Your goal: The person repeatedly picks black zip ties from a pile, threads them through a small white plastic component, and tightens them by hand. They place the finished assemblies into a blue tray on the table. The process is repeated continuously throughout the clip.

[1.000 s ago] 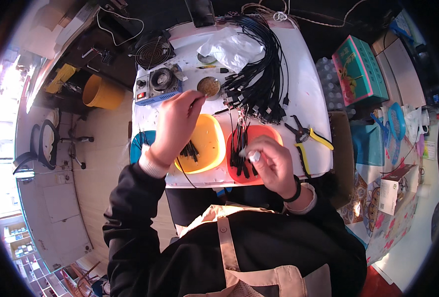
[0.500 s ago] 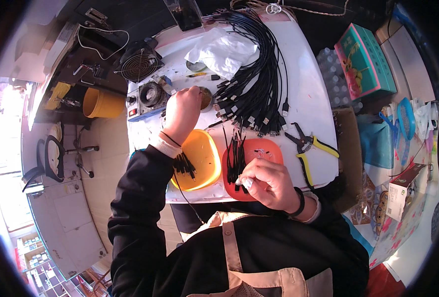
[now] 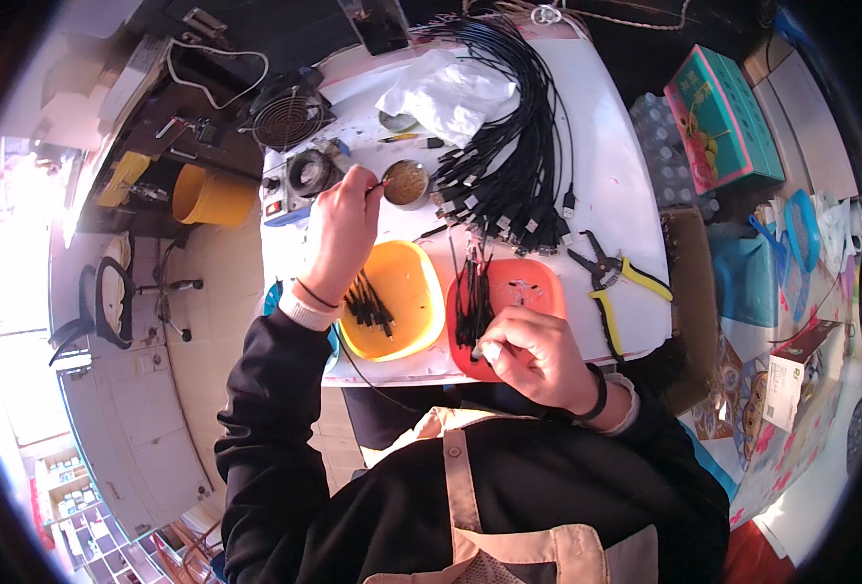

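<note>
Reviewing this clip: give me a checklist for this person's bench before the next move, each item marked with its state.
1. Left hand at the round tin: ok, fingertips just left of it.
2. Left hand's grip: cannot tell; fingers pinched, contents too small to make out.
3. Right hand at the red bowl: ok, over its near side.
4. Short black cables inside the yellow bowl: ok.
5. Wire stripper clear of both hands: ok, lying right of the red bowl.
6. Loose cable fully on the table: not ok, trails over the near edge.

The left hand [image 3: 345, 229] reaches farther forward than the right hand [image 3: 545, 360], both curled into pinches.
</note>
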A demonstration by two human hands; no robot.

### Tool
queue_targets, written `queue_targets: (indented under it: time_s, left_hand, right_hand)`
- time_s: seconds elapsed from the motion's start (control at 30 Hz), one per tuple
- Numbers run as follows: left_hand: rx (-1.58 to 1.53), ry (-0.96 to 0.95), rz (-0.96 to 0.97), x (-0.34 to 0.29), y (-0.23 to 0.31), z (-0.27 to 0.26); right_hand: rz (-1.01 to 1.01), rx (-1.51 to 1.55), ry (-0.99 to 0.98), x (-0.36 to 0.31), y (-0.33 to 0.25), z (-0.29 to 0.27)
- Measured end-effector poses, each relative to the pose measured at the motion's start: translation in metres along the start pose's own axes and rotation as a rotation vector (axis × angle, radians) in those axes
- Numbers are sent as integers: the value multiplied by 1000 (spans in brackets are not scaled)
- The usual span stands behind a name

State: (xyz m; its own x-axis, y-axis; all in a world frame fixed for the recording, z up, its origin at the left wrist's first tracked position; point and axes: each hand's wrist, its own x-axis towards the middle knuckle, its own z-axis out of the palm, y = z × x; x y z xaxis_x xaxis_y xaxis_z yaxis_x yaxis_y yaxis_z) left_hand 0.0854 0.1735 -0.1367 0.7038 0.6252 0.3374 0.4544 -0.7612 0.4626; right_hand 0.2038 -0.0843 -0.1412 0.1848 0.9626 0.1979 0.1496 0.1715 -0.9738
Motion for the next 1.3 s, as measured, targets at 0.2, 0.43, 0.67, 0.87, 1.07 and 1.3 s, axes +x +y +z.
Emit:
queue_targets:
  time_s: [0.2,0.43,0.67,0.87,1.07,1.3]
  left_hand:
    - [113,55,-22,-8,-32,-56]
    - [308,-22,40,11,-86,-61]
    - [454,-80,58,25,-102,-50]
    - [450,-89,69,32,-94,-50]
    - [12,203,-46,-21,-24,-93]
    - [-1426,181,-423,-125,113,-113]
  right_hand:
    - [-19,6,-1,-3,-5,13]
    - [14,18,-56,-3,-3,23]
    - [19,-16,-88,0,3,26]
    - [26,-85,-143,-5,0,31]
    - [61,-33,-70,-8,-17,32]
    - [-318,59,-52,13,-44,105]
